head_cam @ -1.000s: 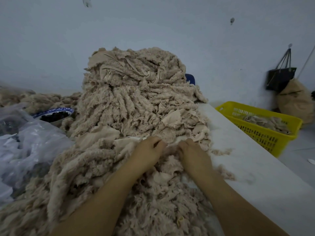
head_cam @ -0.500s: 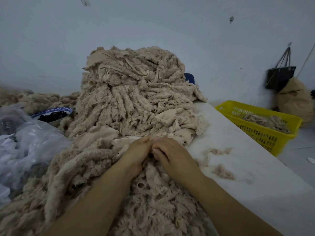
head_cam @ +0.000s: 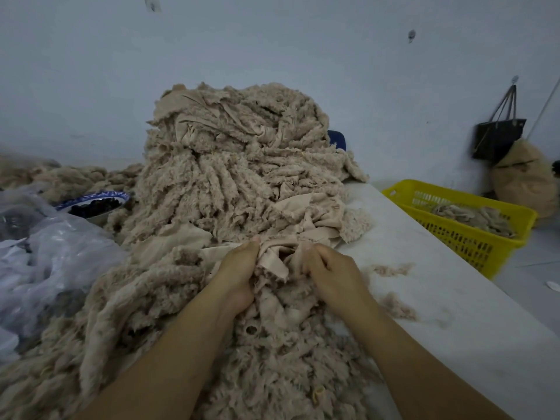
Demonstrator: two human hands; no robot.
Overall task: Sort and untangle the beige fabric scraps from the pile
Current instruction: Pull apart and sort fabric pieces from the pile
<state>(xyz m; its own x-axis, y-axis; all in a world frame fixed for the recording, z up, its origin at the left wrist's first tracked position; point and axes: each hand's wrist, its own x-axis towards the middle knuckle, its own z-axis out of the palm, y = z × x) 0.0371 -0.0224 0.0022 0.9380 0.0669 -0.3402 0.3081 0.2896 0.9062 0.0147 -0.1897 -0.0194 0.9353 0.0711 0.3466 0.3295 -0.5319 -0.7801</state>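
Risk: my left grip (head_cam: pixel 239 268) and right grip (head_cam: pixel 330 274) both clench the scraps (head_cam: pixel 272 262) between them; a hard pull could drag down the pile (head_cam: pixel 236 177) just beyond, I judge.

The white table (head_cam: pixel 454 313) is carrying heaped beige fabric scraps (head_cam: pixel 230 183), loose tufts (head_cam: pixel 392 269), a plastic bag (head_cam: pixel 51 262), seemingly a bowl (head_cam: pixel 100 197)

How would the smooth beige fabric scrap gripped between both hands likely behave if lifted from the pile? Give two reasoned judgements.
Probably floppy: the smooth beige fabric scrap crumples into folds between the left hand and right hand. Likely to drag neighbours along, since it sits tangled in the fluffy beige pile.
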